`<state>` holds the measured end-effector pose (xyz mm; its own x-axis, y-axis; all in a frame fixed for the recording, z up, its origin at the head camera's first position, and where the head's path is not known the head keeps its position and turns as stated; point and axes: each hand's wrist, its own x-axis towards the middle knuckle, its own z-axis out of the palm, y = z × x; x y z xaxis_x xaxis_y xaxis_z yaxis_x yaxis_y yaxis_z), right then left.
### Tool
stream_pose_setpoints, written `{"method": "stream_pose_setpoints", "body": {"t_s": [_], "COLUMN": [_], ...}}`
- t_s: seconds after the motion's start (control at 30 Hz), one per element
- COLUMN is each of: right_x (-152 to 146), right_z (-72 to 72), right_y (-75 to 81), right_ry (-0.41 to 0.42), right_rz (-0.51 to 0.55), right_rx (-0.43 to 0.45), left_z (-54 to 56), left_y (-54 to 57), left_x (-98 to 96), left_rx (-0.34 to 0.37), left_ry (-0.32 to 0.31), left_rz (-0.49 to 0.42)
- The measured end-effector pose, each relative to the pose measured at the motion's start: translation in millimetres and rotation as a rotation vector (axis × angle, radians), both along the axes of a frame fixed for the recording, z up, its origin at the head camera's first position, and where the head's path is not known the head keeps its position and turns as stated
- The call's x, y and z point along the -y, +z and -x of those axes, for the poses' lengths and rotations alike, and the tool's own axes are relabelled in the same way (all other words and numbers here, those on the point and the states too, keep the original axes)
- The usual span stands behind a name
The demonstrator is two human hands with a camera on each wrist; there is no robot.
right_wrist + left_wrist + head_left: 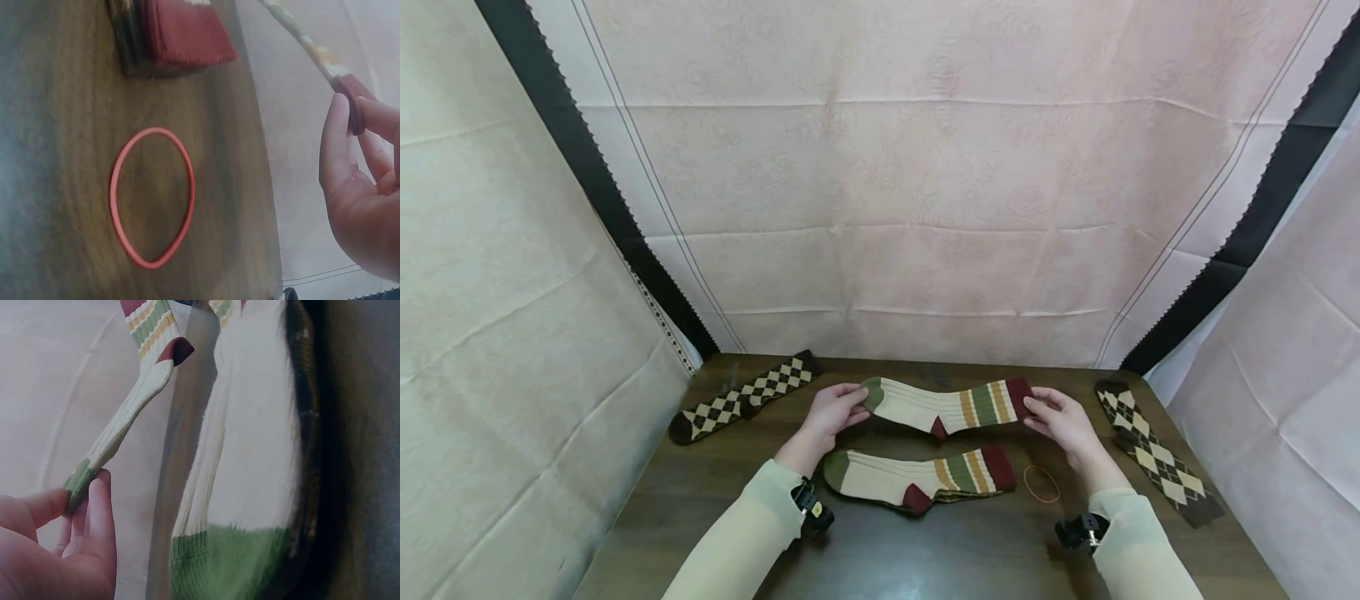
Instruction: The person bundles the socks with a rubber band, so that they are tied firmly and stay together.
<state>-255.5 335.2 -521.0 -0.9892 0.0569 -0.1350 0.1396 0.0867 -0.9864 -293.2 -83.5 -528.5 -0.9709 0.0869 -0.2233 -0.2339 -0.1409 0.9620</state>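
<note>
A cream sock [917, 403] with a green toe, dark red heel and cuff, and yellow and green stripes is stretched between both hands. My left hand [837, 414] pinches its green toe; my right hand [1063, 422] pinches the dark red cuff. In the left wrist view the held sock [131, 412] rises from the fingers, clear of the table. Just nearer to me, a similar striped sock [887, 477] lies flat, with darker fabric showing beneath it. A thin reddish rubber band [114, 194] lies on the table beside that sock's cuff, below my right hand.
One black-and-cream argyle sock [748, 397] lies at the table's back left, another argyle sock [1157, 450] along its right edge. The dark wooden table [910, 554] is enclosed by pale fabric walls [925, 208] at the back and sides.
</note>
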Motion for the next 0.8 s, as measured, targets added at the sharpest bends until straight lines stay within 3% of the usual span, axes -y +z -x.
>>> {"method": "stream_pose_setpoints", "body": {"t_s": [0.4, 0.8], "right_x": [10.1, 15.2], "right_z": [-18.4, -34.3], "right_y": [3.7, 4.5], "right_ry": [0.034, 0.095], "right_rz": [0.089, 0.071], "right_rx": [0.037, 0.079], "left_z": [-22.9, -47.7], "left_y": [3.2, 1.1], "left_x": [16.9, 37.6], "left_rx": [0.031, 0.031], "left_ry": [-0.026, -0.05], "left_rz": [-0.053, 0.002]}}
